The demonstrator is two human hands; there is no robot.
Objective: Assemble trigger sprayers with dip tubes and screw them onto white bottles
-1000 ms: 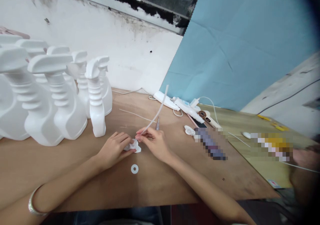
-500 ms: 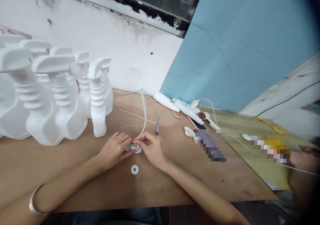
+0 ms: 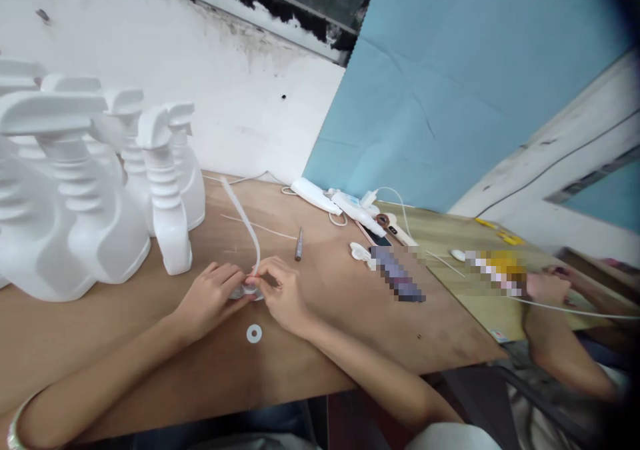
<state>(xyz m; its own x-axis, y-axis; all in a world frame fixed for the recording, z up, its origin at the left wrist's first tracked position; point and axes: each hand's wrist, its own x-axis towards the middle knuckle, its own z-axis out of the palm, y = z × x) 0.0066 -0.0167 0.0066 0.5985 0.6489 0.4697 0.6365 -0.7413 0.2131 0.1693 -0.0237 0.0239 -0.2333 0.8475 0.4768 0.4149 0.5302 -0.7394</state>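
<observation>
Pinching the tube (image 3: 247, 221) between thumb and fingertips, the right hand (image 3: 284, 295) is pointing inward. The left hand (image 3: 209, 298), half-curled, is gripping a clear part (image 3: 257, 295) at the counter (image 3: 345, 303).

Left hand (image 3: 213, 298) and right hand (image 3: 284, 295): bare. Left forearm: one narrow, silver-coloured, ring-shaped bangle (image 3: 15, 425), bright-surfaced, partly outside the view. Right arm: pale grey-white fabric sleeve (image 3: 453, 437), ending near the elbow. Lap: dark blue fabric garment (image 3: 280, 420), mostly hidden, detail indistinct.
</observation>
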